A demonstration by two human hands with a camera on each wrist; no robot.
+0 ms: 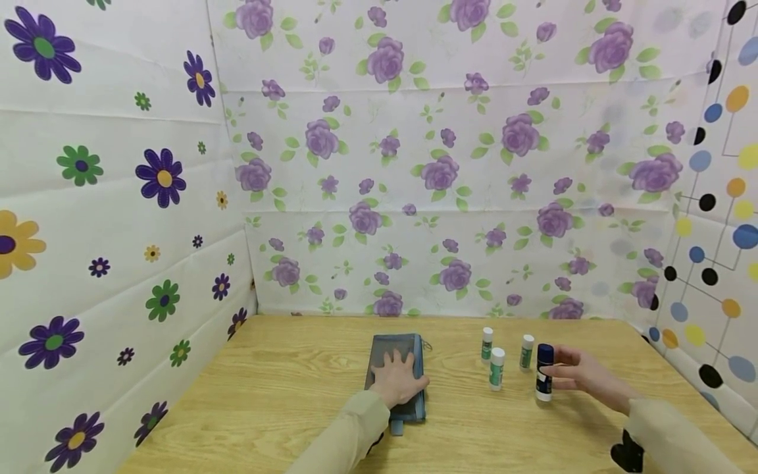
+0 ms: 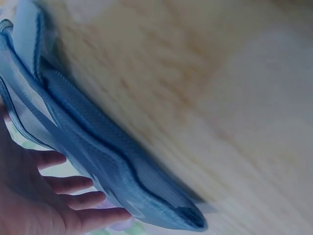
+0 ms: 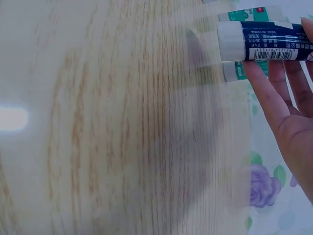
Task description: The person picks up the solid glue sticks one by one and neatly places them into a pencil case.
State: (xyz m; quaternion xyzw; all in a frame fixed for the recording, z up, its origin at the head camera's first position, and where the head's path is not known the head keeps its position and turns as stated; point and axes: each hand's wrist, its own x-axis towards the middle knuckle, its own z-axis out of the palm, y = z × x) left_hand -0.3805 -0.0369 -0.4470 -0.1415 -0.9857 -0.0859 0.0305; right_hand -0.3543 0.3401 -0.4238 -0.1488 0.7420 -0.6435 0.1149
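My left hand lies with spread fingers over a blue-grey mesh zip pouch on the table. In the left wrist view the fingers are straight along the pouch. On the right side, my right hand holds an upright navy glue stick between thumb and fingers. Its white base and barcode label show in the right wrist view, where the glue stick is in the fingers. Whether its base touches the table, I cannot tell.
Several green-and-white glue sticks stand left of the navy one: a near one, a far one and another. Flower-patterned cloth walls the back of the wooden table. Patterned cloth also hangs at both sides.
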